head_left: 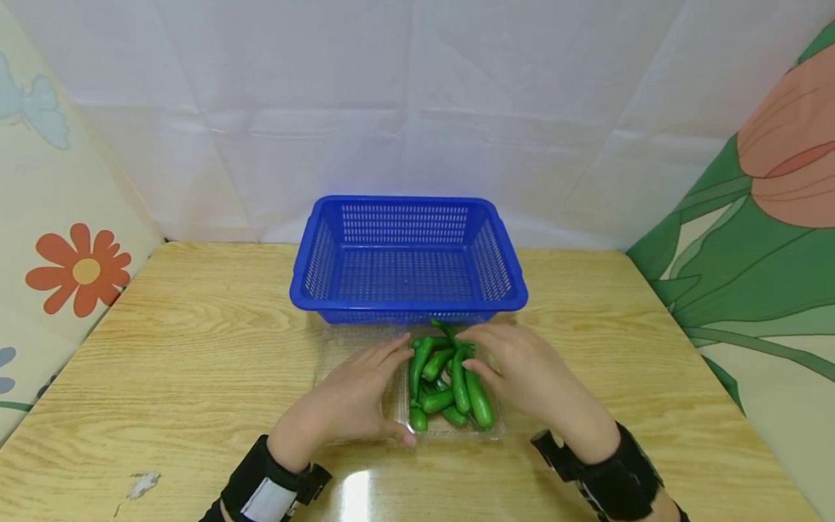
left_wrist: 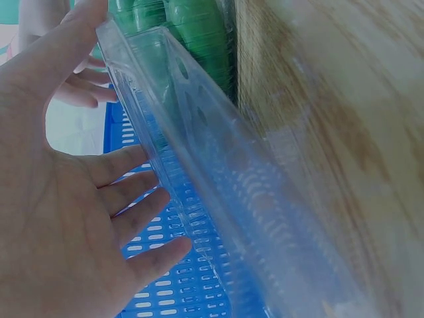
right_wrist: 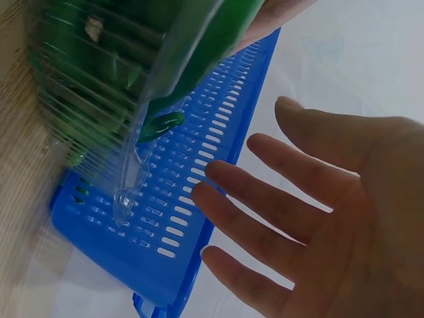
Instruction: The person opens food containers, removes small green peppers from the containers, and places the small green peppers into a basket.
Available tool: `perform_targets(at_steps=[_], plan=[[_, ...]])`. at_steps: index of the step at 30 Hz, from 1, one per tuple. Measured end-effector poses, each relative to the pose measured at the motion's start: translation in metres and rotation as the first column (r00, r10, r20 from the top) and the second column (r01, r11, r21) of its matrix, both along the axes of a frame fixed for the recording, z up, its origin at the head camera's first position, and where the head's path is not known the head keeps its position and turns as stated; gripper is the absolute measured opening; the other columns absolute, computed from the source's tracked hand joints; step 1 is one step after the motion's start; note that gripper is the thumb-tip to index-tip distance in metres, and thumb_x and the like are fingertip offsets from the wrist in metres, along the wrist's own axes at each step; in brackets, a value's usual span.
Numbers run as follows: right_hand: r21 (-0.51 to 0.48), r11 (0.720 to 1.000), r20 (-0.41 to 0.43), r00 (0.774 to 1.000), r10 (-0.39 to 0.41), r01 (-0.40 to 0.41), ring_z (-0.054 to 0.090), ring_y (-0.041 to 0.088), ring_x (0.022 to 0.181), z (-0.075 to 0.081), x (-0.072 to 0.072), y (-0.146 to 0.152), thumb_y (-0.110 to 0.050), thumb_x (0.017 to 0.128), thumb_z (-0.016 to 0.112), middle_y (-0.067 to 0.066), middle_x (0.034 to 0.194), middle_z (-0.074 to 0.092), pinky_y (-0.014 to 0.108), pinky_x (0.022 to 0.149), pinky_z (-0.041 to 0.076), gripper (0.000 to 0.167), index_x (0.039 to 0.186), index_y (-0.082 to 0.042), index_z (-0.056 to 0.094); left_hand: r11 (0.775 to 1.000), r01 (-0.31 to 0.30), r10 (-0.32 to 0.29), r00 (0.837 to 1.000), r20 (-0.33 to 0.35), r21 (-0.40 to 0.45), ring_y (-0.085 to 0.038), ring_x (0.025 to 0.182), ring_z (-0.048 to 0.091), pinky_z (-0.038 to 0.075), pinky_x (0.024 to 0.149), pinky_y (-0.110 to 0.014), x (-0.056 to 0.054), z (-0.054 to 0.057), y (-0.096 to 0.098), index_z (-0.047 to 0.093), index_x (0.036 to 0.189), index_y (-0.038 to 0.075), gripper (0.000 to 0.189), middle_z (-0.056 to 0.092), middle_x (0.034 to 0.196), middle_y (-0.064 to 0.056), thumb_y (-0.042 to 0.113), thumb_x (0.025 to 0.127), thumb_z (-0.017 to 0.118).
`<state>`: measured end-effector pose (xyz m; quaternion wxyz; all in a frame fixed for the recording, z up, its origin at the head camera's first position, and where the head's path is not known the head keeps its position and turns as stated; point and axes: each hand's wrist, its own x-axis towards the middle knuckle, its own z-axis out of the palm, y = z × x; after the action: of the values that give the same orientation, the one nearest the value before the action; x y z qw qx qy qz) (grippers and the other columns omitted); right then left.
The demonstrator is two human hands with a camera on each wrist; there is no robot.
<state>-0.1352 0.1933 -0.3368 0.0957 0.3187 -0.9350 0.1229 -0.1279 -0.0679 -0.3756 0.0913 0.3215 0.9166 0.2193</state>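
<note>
Plainly, in the head view, my left grip (head_left: 355, 388) spreads over the spread-out lid (head_left: 352, 337) of the clear box (head_left: 450, 435), its fingertips beside the heaped green peppers (head_left: 460, 384). My right grip (head_left: 522, 366) hangs at the other side of the heap, fingers loosely extended near the stems, with nothing in it. The box lies on the wooden surface (head_left: 196, 348), just in front of the blue basket (head_left: 407, 303). I judge the opening of the box done, with the handling of the peppers left: every one I can see lies in the box, and I make out none in the basket.

In the left wrist view, my thumb reaches to the plastic rim and my other fingers fan out along its edge, closed around nothing; whether they press on it I cannot tell.

In the right wrist view, my fingers are spread and stand apart from the box. Behind its ridged wall the peppers are piled, and one slender green end sticks out past the rim towards the basket.
</note>
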Motion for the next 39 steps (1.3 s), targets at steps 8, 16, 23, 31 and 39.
perform_targets(at_steps=[8,16,23,31,39], plan=[[0.017,1.000,0.043,0.999,0.015,-0.015,0.066,0.028,0.105,0.000,0.005,-0.004,-0.019,0.085,0.079,0.011,0.115,0.070,0.045,0.092,0.055,0.039,0.120,-0.003,0.068,1.000,0.005,-0.005,1.000,-0.008,0.001,-0.031,0.148,0.022,0.020,0.120,-0.047,0.000,-0.001,0.000,0.033,0.154,0.006,0.118,0.018,0.164,-0.008,0.064,0.064,0.083],[0.056,0.998,0.078,0.997,0.002,-0.006,0.066,0.030,0.107,-0.002,0.011,-0.007,-0.023,0.084,0.081,0.013,0.116,0.069,0.046,0.093,0.055,0.045,0.121,-0.002,0.067,1.000,0.005,-0.005,1.000,-0.010,-0.001,-0.031,0.148,0.021,0.019,0.120,-0.048,-0.001,-0.002,0.000,0.032,0.154,0.006,0.118,0.017,0.164,-0.008,0.064,0.064,0.082],[0.087,0.996,0.032,0.999,0.001,-0.004,0.066,0.031,0.105,-0.007,0.011,-0.008,-0.031,0.081,0.083,0.013,0.115,0.069,0.048,0.093,0.054,0.052,0.121,-0.001,0.067,1.000,0.005,-0.005,1.000,-0.015,0.000,-0.031,0.148,0.022,0.020,0.120,-0.048,-0.001,-0.002,0.000,0.032,0.154,0.005,0.118,0.017,0.164,-0.009,0.064,0.064,0.082],[0.161,0.987,0.072,0.997,-0.006,-0.006,0.065,0.031,0.106,-0.009,0.015,-0.012,-0.042,0.078,0.083,0.013,0.118,0.068,0.051,0.092,0.053,0.064,0.125,-0.003,0.065,1.000,0.006,-0.006,1.000,-0.017,0.002,-0.031,0.148,0.023,0.021,0.120,-0.048,-0.001,-0.001,0.000,0.033,0.153,0.005,0.117,0.019,0.164,-0.009,0.063,0.065,0.083],[0.184,0.983,0.047,0.999,-0.017,0.008,0.065,0.031,0.106,-0.012,0.019,-0.016,-0.043,0.079,0.082,0.013,0.118,0.068,0.050,0.091,0.053,0.064,0.125,-0.002,0.065,1.000,0.013,-0.013,1.000,-0.019,0.014,-0.033,0.147,0.024,0.022,0.119,-0.050,0.000,-0.001,0.000,0.034,0.152,0.004,0.115,0.021,0.163,-0.011,0.061,0.066,0.084]])
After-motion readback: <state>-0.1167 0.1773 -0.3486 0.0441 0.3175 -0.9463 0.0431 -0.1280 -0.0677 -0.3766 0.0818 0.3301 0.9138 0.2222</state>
